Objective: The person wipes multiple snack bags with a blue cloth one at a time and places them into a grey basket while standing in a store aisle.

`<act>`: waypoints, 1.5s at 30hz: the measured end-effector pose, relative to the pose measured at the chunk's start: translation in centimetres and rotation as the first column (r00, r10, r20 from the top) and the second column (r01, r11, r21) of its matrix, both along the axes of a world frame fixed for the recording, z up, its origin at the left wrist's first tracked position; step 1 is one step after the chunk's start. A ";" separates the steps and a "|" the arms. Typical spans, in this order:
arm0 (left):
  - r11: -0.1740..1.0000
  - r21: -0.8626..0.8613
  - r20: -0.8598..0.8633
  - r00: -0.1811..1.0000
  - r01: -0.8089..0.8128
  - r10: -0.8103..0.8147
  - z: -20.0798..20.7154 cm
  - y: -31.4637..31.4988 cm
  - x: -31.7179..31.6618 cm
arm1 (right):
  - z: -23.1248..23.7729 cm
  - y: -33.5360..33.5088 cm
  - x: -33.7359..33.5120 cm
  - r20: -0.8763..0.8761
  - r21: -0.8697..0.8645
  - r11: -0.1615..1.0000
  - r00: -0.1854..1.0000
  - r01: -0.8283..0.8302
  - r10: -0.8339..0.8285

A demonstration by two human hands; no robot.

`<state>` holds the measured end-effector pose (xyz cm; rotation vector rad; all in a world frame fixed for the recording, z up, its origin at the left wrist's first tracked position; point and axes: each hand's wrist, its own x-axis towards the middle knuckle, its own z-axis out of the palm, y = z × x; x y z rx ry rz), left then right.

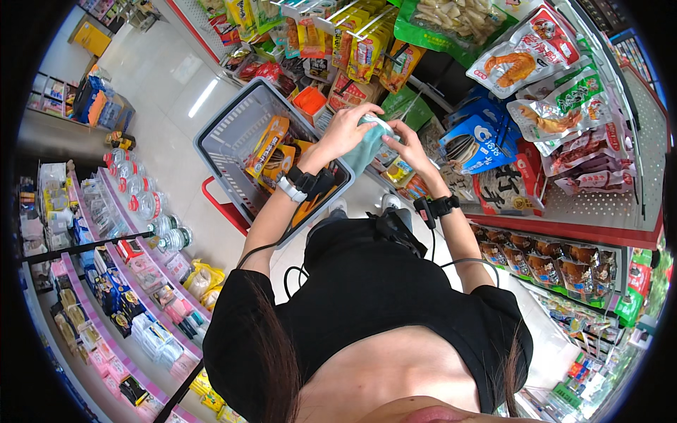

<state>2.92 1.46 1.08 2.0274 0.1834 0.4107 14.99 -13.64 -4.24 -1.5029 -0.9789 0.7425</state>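
In front of me, my left hand [343,134] and my right hand [412,146] are both closed on a pale teal, soft-looking piece [367,149] with a white upper edge. Whether it is a cloth or a packet I cannot tell. It hangs between my fingers over the right rim of a grey shopping basket [214,134]. Several yellow-orange snack packets [270,141] lie inside the basket, partly covered by my left forearm. A red handle [224,204] juts out at the basket's left side.
Beyond my hands, snack bags [361,53] hang from shelf hooks. On the right, a blue bag [474,146] and silver meat pouches [525,53] crowd a red-edged shelf [599,236]. Large water bottles [146,204] stand at left beside stocked shelves [116,282]. Cables run from bands on both wrists.
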 end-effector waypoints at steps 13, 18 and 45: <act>0.988 0.119 0.132 0.988 -0.101 0.085 -2.3 -0.8 4.6 | -2.2 -2.6 3.4 -0.810 -0.065 0.860 0.477 0.507 -0.342; 0.995 -0.079 0.160 0.985 -0.053 0.065 -0.9 -2.1 6.6 | 0.4 -2.6 5.3 -0.719 0.108 0.724 0.557 0.681 -0.416; 0.989 0.072 0.298 0.949 -0.131 0.104 1.8 -4.0 11.6 | 0.4 1.2 12.6 0.575 0.240 0.806 0.590 0.541 -0.567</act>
